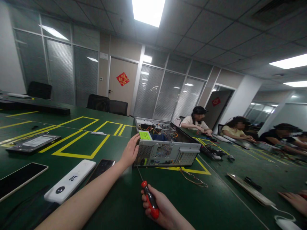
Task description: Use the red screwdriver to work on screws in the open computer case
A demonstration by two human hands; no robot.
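The left hand [130,152] lies open against the near left corner of a grey metal computer case with its top off [165,153], while the right hand [159,204] grips a red-and-black handled screwdriver [150,199] in the head view. Its thin shaft reaches toward the case's lower left corner; whether the tip touches, I cannot tell. Wires and parts show inside the case, and a bright green label [145,135] sits beside the left fingertips. Left of the case lie a silver-and-black hard drive [35,142], a black-screened phone [21,179], a white rounded device marked 21 [70,180] and a dark flat slab [100,169], partly hidden by the left forearm. Thin loose wires [194,179] lie before the case. The green table [115,204] bears yellow tape outlines [74,155]; several people sit along it at right, and behind stand glass partitions [148,89] and a beige door [117,99]
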